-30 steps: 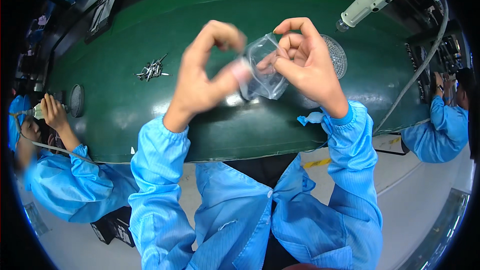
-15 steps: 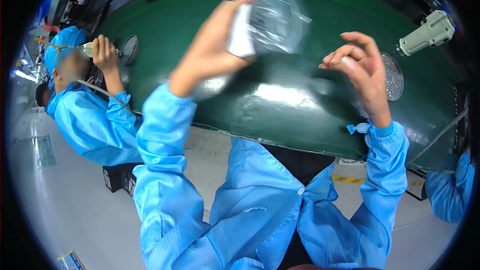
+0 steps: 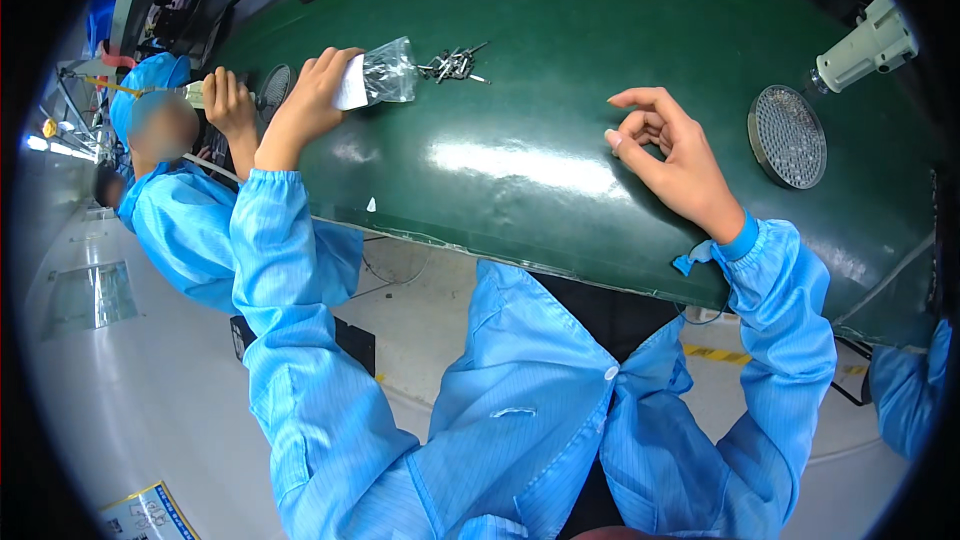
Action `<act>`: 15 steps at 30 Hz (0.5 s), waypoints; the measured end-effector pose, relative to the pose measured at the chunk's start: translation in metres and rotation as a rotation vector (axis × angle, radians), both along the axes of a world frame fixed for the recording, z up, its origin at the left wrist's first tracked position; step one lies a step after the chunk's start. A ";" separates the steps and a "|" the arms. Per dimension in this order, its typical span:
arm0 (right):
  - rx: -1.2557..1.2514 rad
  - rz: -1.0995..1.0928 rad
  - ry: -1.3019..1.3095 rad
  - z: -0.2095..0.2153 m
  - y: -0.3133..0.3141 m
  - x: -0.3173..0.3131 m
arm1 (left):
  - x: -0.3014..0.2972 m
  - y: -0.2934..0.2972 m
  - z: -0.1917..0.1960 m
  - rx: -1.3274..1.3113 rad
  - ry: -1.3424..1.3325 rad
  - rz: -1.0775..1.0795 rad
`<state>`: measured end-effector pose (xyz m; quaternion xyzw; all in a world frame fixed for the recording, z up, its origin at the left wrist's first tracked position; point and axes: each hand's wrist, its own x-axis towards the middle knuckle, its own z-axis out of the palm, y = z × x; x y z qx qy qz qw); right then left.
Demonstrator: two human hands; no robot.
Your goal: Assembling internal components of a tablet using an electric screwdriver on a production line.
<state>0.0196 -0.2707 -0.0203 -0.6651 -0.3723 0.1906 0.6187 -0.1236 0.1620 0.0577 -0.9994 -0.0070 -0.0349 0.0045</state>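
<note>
My left hand is closed on a clear plastic bag with a white label, low over the green table. Just right of the bag's mouth lies a small pile of dark and silvery metal pieces, which look like screws or pins. Some pieces seem to be still inside the bag, though glare makes this hard to see. Above the table's middle right, my right hand holds nothing, its thumb and forefinger apart and the other fingers curled.
At the right stands a round perforated dish holding small pieces, beside a pale grey-green tool. On the left a co-worker in blue holds a similar tool near another round dish. A white scrap lies near the front edge.
My left hand has moved left and lowered the bag toward the table. A pile of metal pieces now shows on the table. My right hand has shifted slightly left and down.
</note>
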 end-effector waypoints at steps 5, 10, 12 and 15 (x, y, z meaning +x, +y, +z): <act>0.003 0.008 0.013 0.000 -0.001 0.000 | 0.019 -0.018 0.010 0.074 -0.040 -0.120; 0.012 0.009 0.009 -0.003 -0.003 0.003 | 0.024 -0.034 0.016 0.083 -0.098 -0.213; 0.008 0.006 0.000 -0.004 -0.003 0.003 | 0.022 -0.039 0.022 0.116 -0.099 -0.186; 0.009 0.012 -0.008 -0.005 -0.003 0.003 | 0.022 -0.039 0.026 0.124 -0.099 -0.152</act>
